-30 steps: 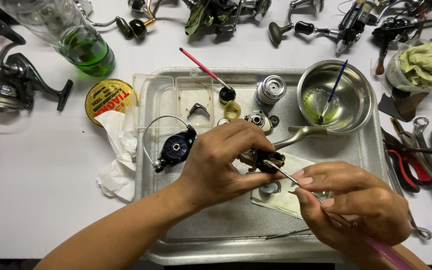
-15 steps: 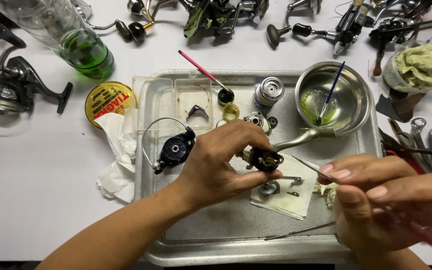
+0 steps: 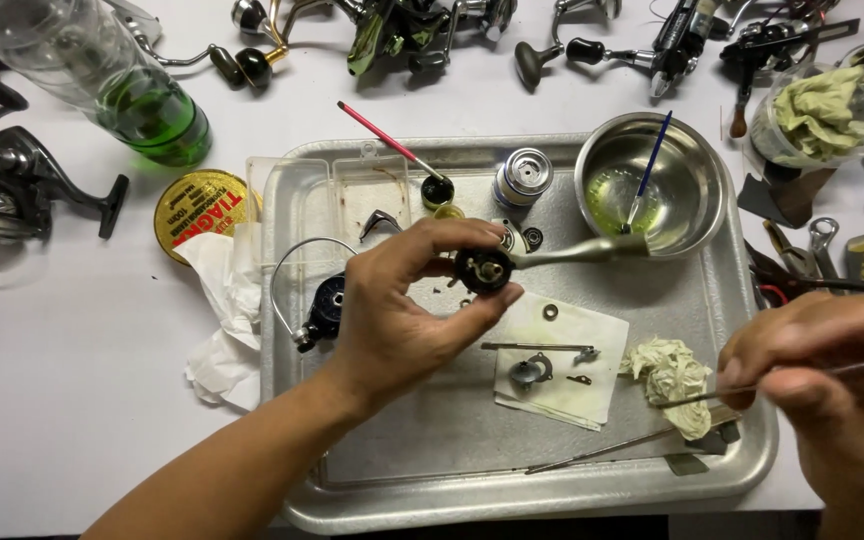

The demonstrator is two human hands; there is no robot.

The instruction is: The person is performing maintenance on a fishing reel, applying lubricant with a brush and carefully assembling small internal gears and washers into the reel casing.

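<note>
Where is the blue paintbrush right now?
The blue paintbrush leans inside the steel bowl at the tray's upper right, bristles in green liquid.

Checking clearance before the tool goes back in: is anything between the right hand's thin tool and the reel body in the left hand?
Nothing visible. The reel body sits raised in the left hand; the right hand and thin tool are apart, over the crumpled rag.

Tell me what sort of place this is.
Probably a fishing reel repair bench. Spinning reels lie around a metal tray of small parts, a steel bowl holds greenish liquid, and the left hand holds an opened reel body.
</note>
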